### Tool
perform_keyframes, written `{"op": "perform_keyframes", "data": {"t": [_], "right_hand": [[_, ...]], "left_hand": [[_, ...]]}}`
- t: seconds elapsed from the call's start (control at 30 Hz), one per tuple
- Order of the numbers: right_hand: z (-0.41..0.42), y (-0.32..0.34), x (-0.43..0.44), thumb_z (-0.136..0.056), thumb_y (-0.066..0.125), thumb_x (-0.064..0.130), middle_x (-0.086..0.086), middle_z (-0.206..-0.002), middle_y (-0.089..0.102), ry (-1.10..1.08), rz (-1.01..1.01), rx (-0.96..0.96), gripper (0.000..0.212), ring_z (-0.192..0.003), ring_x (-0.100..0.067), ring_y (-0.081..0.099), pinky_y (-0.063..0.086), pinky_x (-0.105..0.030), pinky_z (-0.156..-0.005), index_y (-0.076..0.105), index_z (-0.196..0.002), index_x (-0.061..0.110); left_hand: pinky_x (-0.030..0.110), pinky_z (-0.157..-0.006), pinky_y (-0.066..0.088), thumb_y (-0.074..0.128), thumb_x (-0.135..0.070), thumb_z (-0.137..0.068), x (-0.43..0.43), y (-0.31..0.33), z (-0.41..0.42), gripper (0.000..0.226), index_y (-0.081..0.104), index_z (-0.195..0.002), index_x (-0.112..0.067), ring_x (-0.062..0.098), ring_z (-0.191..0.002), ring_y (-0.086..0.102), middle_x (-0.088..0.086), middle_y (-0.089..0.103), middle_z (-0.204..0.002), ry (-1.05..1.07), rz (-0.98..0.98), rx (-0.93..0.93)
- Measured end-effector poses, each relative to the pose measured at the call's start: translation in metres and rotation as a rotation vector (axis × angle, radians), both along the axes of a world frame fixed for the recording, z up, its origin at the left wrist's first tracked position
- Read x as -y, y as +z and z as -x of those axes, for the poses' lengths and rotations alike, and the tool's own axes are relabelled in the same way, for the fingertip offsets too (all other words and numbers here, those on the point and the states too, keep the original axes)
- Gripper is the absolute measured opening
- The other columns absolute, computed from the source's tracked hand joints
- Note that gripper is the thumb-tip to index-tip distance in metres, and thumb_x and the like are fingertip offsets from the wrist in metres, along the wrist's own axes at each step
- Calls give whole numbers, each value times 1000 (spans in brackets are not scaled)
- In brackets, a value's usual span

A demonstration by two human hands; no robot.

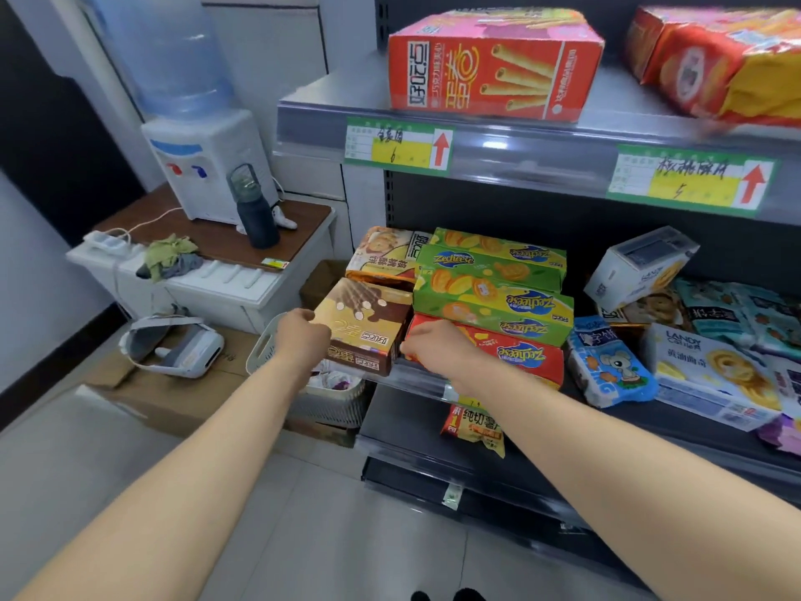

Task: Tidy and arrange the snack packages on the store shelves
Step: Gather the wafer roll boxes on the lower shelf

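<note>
head | left hand (pixel 303 336) grips left end of brown wafer-roll box (pixel 368 329) | right hand (pixel 437 347) curled on its right end, over red Zecheese box (pixel 520 353) | box at left front edge of middle shelf (pixel 641 418), beside green Zecheese boxes (pixel 490 297)

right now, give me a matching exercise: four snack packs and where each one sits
Things: 1 brown box; 2 orange egg-roll box; 3 blue mouse bag; 4 yellow chip bag.
Places: a top shelf; b lower shelf; c gripped by left hand; d right of red Zecheese box.
Pairs: 1-c; 2-a; 3-d; 4-b.
</note>
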State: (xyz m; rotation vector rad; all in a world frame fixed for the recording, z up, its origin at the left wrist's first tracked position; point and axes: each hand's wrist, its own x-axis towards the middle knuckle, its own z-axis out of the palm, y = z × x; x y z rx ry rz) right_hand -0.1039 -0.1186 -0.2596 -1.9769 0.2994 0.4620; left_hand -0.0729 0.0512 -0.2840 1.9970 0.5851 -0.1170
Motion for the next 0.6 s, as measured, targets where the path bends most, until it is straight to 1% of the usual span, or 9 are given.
{"op": "perform_keyframes", "data": {"t": [0.03, 0.07, 0.13, 0.2, 0.23, 0.3, 0.4, 0.47, 0.6], "right_hand": [[-2, -4, -4, -88, 53, 4, -3, -72, 51, -4, -9, -28, 7, -61, -12, 42, 34, -16, -44, 59, -88, 1], [-6, -8, -8, -88, 54, 5, -2, -74, 51, -5, -20, -56, 4, -61, -12, 42, 34, -15, -47, 58, -88, 6], [-11, -19, -15, -87, 56, 8, -6, -88, 56, -10, -42, -99, 3, -79, -19, 51, 42, -20, -67, 58, -89, 8], [-15, -28, -21, -86, 57, 9, -10, -108, 60, -12, -58, -152, 15, -104, -25, 55, 48, -33, -92, 60, -100, 5], [-17, -31, -24, -85, 57, 9, -13, -119, 59, -18, -58, -173, 24, -115, -27, 53, 46, -40, -100, 59, -108, 3], [-20, -36, -28, -86, 56, 8, -15, -130, 53, -20, -56, -200, 30, -123, -29, 49, 44, -48, -103, 57, -115, 1], [-23, -40, -34, -87, 56, 5, -15, -131, 51, -80, -122, -236, 25, -117, -25, 51, 47, -42, -100, 56, -111, 4], [-23, -39, -38, -87, 54, 2, -15, -132, 50, -121, -179, -272, 19, -112, -21, 51, 45, -42, -103, 54, -105, 8], [-22, -38, -44, -86, 49, -1, -17, -135, 48, -114, -195, -252, 33, -125, -28, 45, 36, -52, -107, 52, -118, 3]], "left_hand": [[36, -82, 48, 48, 1, -88, -2, -4, -2, 49, 41, -136, -3, 29, -105, 54, 13, 53, -119, 2, -9, -12], [37, -85, 46, 48, 0, -88, -3, -6, -4, 50, 38, -137, -2, 31, -109, 52, 14, 52, -122, -1, -10, -33], [36, -83, 43, 47, -1, -89, -5, -10, -7, 49, 36, -136, -3, 27, -105, 49, 14, 51, -118, -1, 27, -109], [34, -77, 40, 48, -2, -89, -6, -13, -10, 43, 39, -131, -1, 23, -98, 47, 12, 50, -107, 3, 64, -161], [33, -76, 39, 48, -2, -88, -7, -14, -11, 41, 40, -128, 0, 23, -96, 47, 12, 51, -105, 4, 75, -167], [32, -76, 39, 50, -1, -86, -10, -15, -14, 41, 42, -127, 1, 23, -97, 48, 14, 53, -108, 9, 100, -170], [35, -80, 40, 52, 0, -84, -13, -16, -17, 42, 44, -125, 0, 26, -102, 50, 17, 55, -118, 26, 135, -172], [34, -80, 40, 52, 0, -85, -15, -17, -17, 40, 46, -124, 0, 24, -100, 49, 15, 56, -117, 37, 152, -167], [22, -58, 37, 48, 0, -90, -15, -16, -13, 27, 44, -117, -4, 12, -76, 46, 9, 53, -97, 128, 212, -30]]}}
